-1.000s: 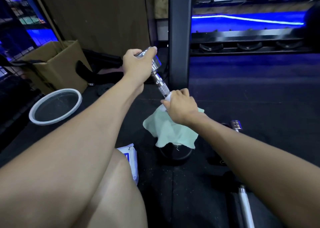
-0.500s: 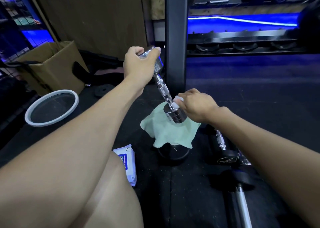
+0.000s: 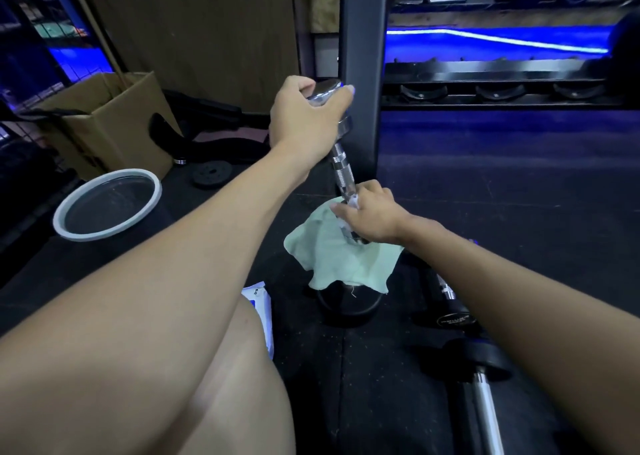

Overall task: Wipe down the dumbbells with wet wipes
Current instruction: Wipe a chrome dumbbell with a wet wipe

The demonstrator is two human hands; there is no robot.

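Observation:
A chrome dumbbell (image 3: 341,169) stands tilted in front of me, its lower end over a pale green cloth (image 3: 349,260). My left hand (image 3: 306,118) grips its upper head from above. My right hand (image 3: 370,214) is closed around the lower part of the handle with a white wet wipe (image 3: 353,201) pressed against the metal. The lower head is mostly hidden behind that hand. The green cloth drapes over a black weight (image 3: 346,307) on the floor. A white and blue pack of wipes (image 3: 261,311) lies beside my knee.
Other dumbbells and a bar (image 3: 450,311) lie on the black floor under my right forearm. A white-rimmed round bowl (image 3: 107,205), a cardboard box (image 3: 104,122) and a small weight plate (image 3: 211,174) sit at left. A dark upright post (image 3: 362,73) rises just behind the dumbbell.
My right hand has slid with the wipe from the lower head back up onto the handle's lower part, covering the head. My left hand keeps its hold on top.

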